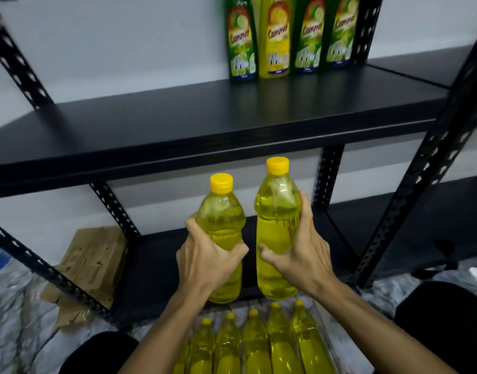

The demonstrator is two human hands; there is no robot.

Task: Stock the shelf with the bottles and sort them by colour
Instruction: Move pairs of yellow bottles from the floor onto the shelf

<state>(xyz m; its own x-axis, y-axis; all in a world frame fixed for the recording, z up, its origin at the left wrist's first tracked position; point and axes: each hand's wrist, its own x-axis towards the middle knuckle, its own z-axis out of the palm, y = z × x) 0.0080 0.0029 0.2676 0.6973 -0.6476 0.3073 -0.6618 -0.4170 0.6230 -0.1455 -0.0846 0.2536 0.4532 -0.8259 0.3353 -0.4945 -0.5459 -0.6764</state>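
Note:
My left hand [205, 257] grips a clear bottle of yellow liquid with a yellow cap [222, 214]. Beside it my right hand [304, 252] grips a second, alike yellow bottle [276, 211], held slightly higher. Both stand upright in front of the lower black shelf board [156, 265]. Several more yellow bottles [256, 344] lie in a row below my arms. On the upper black shelf [205, 117], at the back, stand three green dish-soap bottles [241, 44] and one yellow one [275, 41] between them.
Black perforated uprights [421, 171] frame the rack on both sides. Flattened cardboard [91, 260] lies at the left behind the rack. Crinkled plastic sheeting [15, 306] covers the floor. My dark knees show at the bottom corners.

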